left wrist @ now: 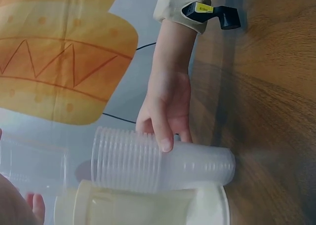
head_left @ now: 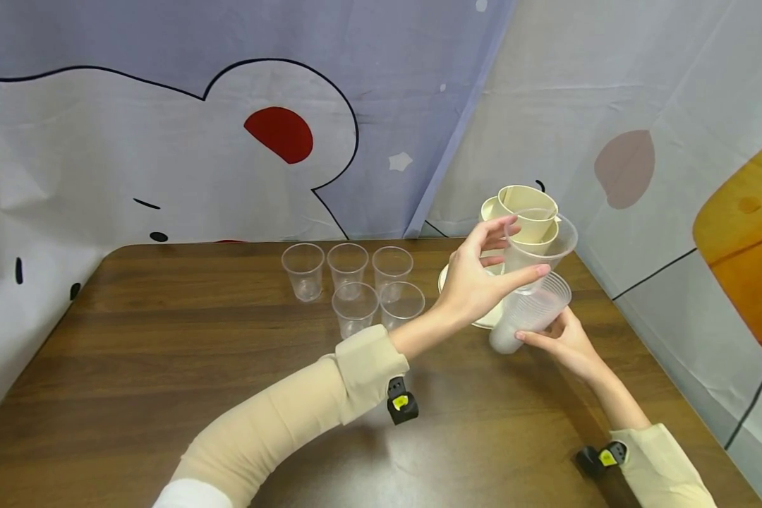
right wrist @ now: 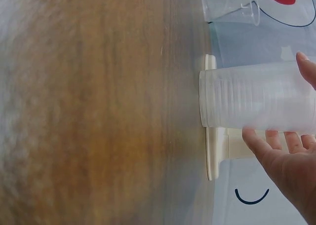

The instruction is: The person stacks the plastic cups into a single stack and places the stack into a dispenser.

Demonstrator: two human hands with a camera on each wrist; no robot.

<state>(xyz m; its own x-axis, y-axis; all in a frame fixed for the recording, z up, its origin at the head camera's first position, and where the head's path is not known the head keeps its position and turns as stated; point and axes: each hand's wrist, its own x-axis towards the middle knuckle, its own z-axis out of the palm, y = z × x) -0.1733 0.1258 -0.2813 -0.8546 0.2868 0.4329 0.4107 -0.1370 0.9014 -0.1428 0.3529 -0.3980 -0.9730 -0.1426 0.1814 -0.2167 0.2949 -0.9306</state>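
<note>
At the right of the head view, my left hand (head_left: pixel 473 282) holds a single clear plastic cup (head_left: pixel 542 243) between thumb and fingers, its rim up. Just below it, my right hand (head_left: pixel 568 346) grips a tilted stack of nested clear plastic cups (head_left: pixel 527 321). The left wrist view shows the right thumb lying along the stack (left wrist: pixel 128 161), with the single cup (left wrist: pixel 37 166) apart from the stack's open end. In the right wrist view, fingers (right wrist: pixel 256 141) curl round the stack (right wrist: pixel 247 96) from one side, and the thumb is on the other.
Several clear cups stand upright in two rows on the brown wooden table (head_left: pixel 165 381), including one cup (head_left: pixel 305 271) at the left. Behind my hands are cream-coloured cups (head_left: pixel 523 197) on a pale base (head_left: pixel 487 321). A printed cloth (head_left: pixel 165 155) hangs behind the table.
</note>
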